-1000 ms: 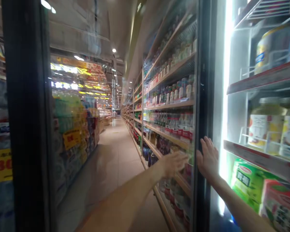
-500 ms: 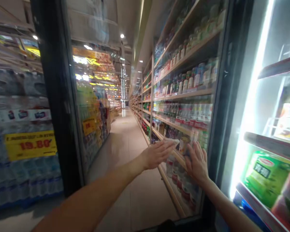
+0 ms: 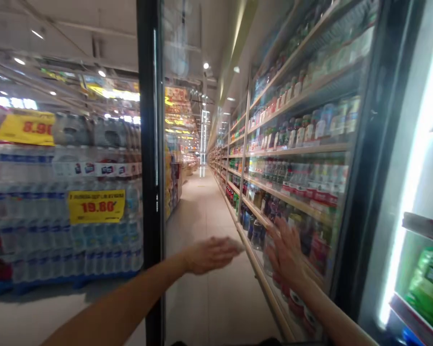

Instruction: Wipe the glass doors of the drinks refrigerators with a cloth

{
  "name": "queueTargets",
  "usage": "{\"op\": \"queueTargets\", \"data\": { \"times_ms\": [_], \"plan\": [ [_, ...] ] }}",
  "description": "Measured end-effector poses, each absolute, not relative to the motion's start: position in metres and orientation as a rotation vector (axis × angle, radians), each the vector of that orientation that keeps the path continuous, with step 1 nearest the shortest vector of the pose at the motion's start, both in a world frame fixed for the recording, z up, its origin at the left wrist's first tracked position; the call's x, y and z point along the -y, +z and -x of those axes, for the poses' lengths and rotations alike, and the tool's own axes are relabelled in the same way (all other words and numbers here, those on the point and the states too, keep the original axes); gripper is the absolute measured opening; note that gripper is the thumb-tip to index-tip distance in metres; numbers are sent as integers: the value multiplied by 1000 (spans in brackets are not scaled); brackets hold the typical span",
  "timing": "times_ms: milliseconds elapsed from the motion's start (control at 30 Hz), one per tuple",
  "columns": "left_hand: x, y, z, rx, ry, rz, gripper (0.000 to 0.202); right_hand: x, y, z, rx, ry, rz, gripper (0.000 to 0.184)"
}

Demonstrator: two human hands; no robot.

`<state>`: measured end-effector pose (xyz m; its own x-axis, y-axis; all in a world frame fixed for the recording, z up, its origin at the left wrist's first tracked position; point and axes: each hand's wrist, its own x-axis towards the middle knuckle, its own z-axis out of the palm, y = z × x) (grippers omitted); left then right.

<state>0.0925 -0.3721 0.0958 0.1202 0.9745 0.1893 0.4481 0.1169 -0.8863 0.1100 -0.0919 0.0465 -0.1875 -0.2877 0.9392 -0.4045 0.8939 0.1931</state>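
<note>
My left hand (image 3: 212,255) is pressed flat toward the glass door (image 3: 187,216), fingers together and pointing right. At its fingertips shows the edge of a pale, thin wipe or cloth (image 3: 239,246), mostly hidden under the hand. My right hand (image 3: 285,250) is raised at the right part of the same pane, fingers spread, with nothing visible in it. Whether its palm touches the glass I cannot tell. A black frame (image 3: 150,158) edges the door on the left.
Right of the door is a lit cooler with a green package (image 3: 427,281) on a shelf (image 3: 414,307). Through or in the glass show bottle shelves (image 3: 296,149) and an aisle. At left stand stacked water bottles (image 3: 32,240) with a yellow price sign (image 3: 96,206).
My left hand has moved left and down across the glass with the wipe. My right hand stays near the pane's right side. The view has turned left, showing more of the bottle stacks.
</note>
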Motion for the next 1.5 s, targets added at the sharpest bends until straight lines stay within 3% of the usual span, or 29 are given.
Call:
{"op": "queueTargets", "data": {
  "times_ms": [100,267,433,667,800,1000,1233,1300,1500],
  "plan": [
    [391,83,-93,1471,759,1473,33,108,49,-109,1781,88,-597,61],
    [416,104,-93,1624,501,886,37,126,55,-114,1752,116,-618,54],
    [442,60,-112,1624,667,1251,29,138,55,-115,1754,96,-676,47],
    [432,49,-108,1745,225,426,41,145,60,-111,1725,133,-693,46],
    [433,19,-116,1733,414,747,42,148,54,-112,1733,137,-742,48],
    [429,42,-106,1710,86,280,53,151,53,-109,1743,185,-707,47],
    [427,-38,-121,1801,215,450,54,151,43,-115,1764,179,-782,44],
    [425,-23,-116,1759,191,444,55,155,39,-114,1774,188,-772,45],
    [374,86,-89,1592,-41,525,59,206,54,-123,1670,381,-872,60]
  ]
}}
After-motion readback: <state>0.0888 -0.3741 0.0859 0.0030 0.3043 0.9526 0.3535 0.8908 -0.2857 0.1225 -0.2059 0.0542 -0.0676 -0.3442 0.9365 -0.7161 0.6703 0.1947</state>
